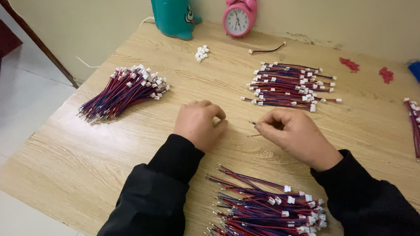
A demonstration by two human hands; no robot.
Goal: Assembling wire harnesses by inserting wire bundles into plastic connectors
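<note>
Big wooden table (99, 155). At 6 o'clock, pile of red and blue wires (263, 213). Left hand (199, 123) at center, curled shut, nothing seen inside. Right hand (295, 134) at 3 o'clock of it, pinching thin wire (253, 125) between fingertips.

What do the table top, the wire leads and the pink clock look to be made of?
Table: seemingly wood-grain laminate, matte, with pale printed-looking streaks. Wire leads: thin red and blue plastic-looking insulation, small white plastic-looking connectors, bare metallic tips. Alarm clock: glossy pink casing, painted metal or plastic, cannot tell which. The right hand pinches one lead; the left hand is curled beside it.
</note>
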